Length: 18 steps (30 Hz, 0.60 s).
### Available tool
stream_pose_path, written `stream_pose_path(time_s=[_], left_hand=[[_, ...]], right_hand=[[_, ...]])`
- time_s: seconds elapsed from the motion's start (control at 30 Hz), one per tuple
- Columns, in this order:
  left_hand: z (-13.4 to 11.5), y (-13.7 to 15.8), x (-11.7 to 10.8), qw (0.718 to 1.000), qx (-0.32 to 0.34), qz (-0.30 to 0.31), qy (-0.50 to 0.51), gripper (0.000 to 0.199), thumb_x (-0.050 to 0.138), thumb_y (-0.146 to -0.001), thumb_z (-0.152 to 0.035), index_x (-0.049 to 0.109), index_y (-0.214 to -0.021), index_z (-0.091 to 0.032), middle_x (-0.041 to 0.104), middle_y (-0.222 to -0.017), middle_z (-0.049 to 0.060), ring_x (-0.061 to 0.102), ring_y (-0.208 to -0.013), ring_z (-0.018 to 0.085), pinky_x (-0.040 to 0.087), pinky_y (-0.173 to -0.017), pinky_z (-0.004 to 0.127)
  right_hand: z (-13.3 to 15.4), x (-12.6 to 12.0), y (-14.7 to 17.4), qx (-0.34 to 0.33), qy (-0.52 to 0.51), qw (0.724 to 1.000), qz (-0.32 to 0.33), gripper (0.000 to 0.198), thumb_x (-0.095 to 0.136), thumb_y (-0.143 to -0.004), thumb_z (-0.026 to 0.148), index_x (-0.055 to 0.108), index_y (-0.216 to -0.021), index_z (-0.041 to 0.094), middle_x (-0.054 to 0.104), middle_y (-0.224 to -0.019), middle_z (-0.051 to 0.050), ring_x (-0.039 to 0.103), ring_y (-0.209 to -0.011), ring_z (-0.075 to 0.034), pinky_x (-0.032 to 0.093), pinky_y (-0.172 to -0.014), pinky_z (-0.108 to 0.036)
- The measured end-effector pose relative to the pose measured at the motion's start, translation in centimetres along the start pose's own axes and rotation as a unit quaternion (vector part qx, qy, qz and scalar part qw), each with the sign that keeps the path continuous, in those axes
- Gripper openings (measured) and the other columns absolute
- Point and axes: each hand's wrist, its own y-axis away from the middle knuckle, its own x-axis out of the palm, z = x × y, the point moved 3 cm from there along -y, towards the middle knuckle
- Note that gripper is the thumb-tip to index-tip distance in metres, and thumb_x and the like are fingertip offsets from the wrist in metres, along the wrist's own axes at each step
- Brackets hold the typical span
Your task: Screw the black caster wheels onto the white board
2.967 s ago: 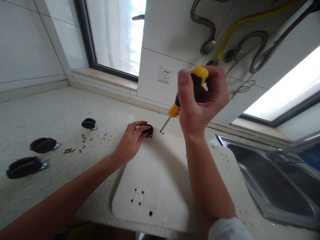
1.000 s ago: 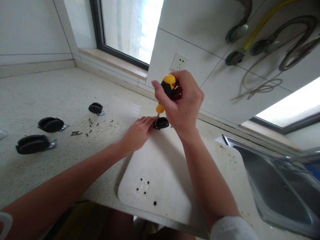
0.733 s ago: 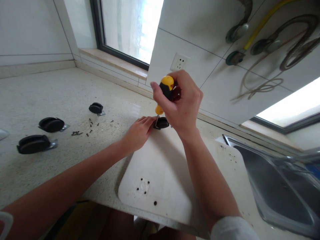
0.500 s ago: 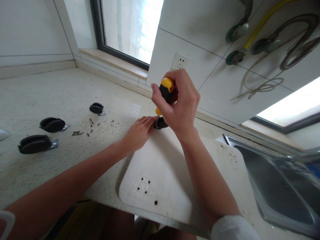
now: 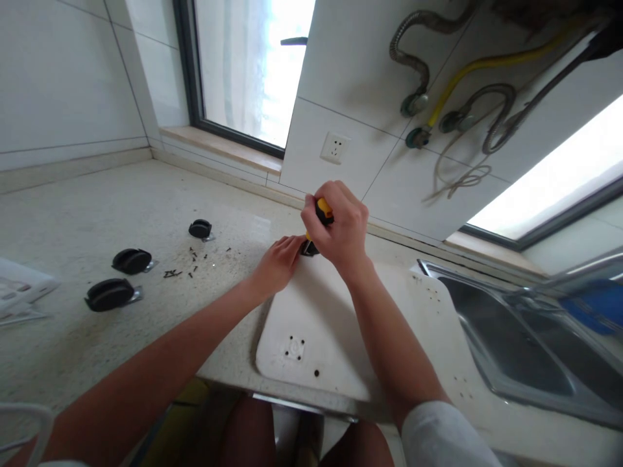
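My right hand [image 5: 341, 224] is wrapped round the yellow and black handle of a screwdriver [image 5: 324, 207]. The screwdriver points down at a black caster wheel [image 5: 309, 249] on the far left corner of a white board [image 5: 326, 305]. My left hand [image 5: 281, 263] grips the caster from the left, its fingertips partly hidden behind it. The board lies flat, with groups of small holes at its other corners. The screwdriver's tip and any screw under it are too small to make out.
Three loose black casters [image 5: 131, 261] lie on the speckled counter [image 5: 146, 201] at the left, near several dark screws [image 5: 193, 255]. A white plastic piece [image 5: 24, 285] sits at the far left. The metal sink [image 5: 506, 337] is at the right. Wall, socket [image 5: 335, 148] and window bound the back.
The camera view has shifted, so the scene sits differently in the picture. My right hand is lower and closer over the caster, still round the screwdriver. My left hand stays at the caster.
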Motion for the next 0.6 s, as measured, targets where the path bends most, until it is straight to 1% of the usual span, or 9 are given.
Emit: stream_pose_path(time_s=[0.1, 0.17, 0.3, 0.37, 0.43, 0.53, 0.6], left_hand=[[0.7, 0.0, 0.7, 1.0, -0.025, 0.014, -0.005, 0.037, 0.05, -0.101, -0.007, 0.069, -0.129, -0.02, 0.079, -0.124, 0.013, 0.073, -0.119, 0.032, 0.059, -0.109, 0.049], [1.1, 0.2, 0.9, 0.999, -0.036, 0.011, -0.004, 0.038, 0.05, -0.099, -0.006, 0.069, -0.128, -0.02, 0.079, -0.122, 0.014, 0.073, -0.118, 0.033, 0.059, -0.108, 0.05], [1.5, 0.3, 1.1, 0.999, -0.047, 0.003, 0.008, 0.044, 0.05, -0.095, -0.005, 0.067, -0.133, -0.017, 0.078, -0.121, 0.017, 0.072, -0.113, 0.036, 0.059, -0.106, 0.052], [1.5, 0.1, 1.1, 0.999, -0.049, -0.001, 0.018, 0.044, 0.051, -0.093, -0.005, 0.068, -0.132, -0.017, 0.078, -0.122, 0.018, 0.072, -0.114, 0.037, 0.058, -0.106, 0.053], [1.4, -0.2, 1.0, 0.998, -0.049, -0.007, 0.031, 0.042, 0.052, -0.093, -0.006, 0.069, -0.129, -0.019, 0.077, -0.125, 0.018, 0.071, -0.117, 0.037, 0.057, -0.109, 0.053], [1.1, -0.7, 0.9, 0.997, -0.056, -0.016, 0.058, 0.035, 0.053, -0.094, -0.008, 0.07, -0.122, -0.021, 0.077, -0.122, 0.017, 0.07, -0.122, 0.037, 0.054, -0.116, 0.055], [1.0, -0.8, 0.7, 0.994, -0.069, -0.026, 0.08, 0.034, 0.054, -0.095, -0.01, 0.07, -0.123, -0.021, 0.077, -0.125, 0.017, 0.068, -0.128, 0.037, 0.051, -0.122, 0.055]], right_hand=[[0.6, 0.3, 0.9, 0.027, 0.031, 0.997, 0.063, 0.028, 0.05, -0.111, 0.037, 0.054, -0.086, 0.024, 0.062, -0.085, -0.001, 0.054, -0.076, -0.015, 0.038, -0.071, -0.031], [0.7, 0.1, 1.2, 0.033, 0.048, 0.992, 0.113, 0.033, 0.05, -0.115, 0.043, 0.059, -0.09, 0.023, 0.067, -0.087, -0.001, 0.058, -0.078, -0.015, 0.038, -0.071, -0.03], [0.8, -1.4, 1.1, 0.042, 0.09, 0.975, 0.201, 0.037, 0.053, -0.117, 0.047, 0.063, -0.092, 0.023, 0.071, -0.088, 0.0, 0.06, -0.077, -0.014, 0.036, -0.072, -0.029], [1.1, -2.3, 0.9, 0.046, 0.115, 0.964, 0.235, 0.036, 0.052, -0.118, 0.047, 0.065, -0.094, 0.022, 0.074, -0.094, -0.001, 0.063, -0.08, -0.015, 0.036, -0.073, -0.029], [1.6, -3.0, 0.8, 0.052, 0.14, 0.954, 0.26, 0.035, 0.05, -0.119, 0.046, 0.066, -0.099, 0.022, 0.077, -0.103, -0.003, 0.065, -0.084, -0.016, 0.035, -0.074, -0.03], [2.5, -3.8, 0.3, 0.061, 0.17, 0.937, 0.298, 0.032, 0.049, -0.12, 0.046, 0.067, -0.106, 0.023, 0.079, -0.111, -0.004, 0.068, -0.089, -0.018, 0.034, -0.074, -0.031], [3.0, -4.3, 0.0, 0.064, 0.179, 0.926, 0.325, 0.032, 0.047, -0.121, 0.047, 0.067, -0.111, 0.024, 0.08, -0.115, -0.004, 0.07, -0.094, -0.019, 0.035, -0.075, -0.031]])
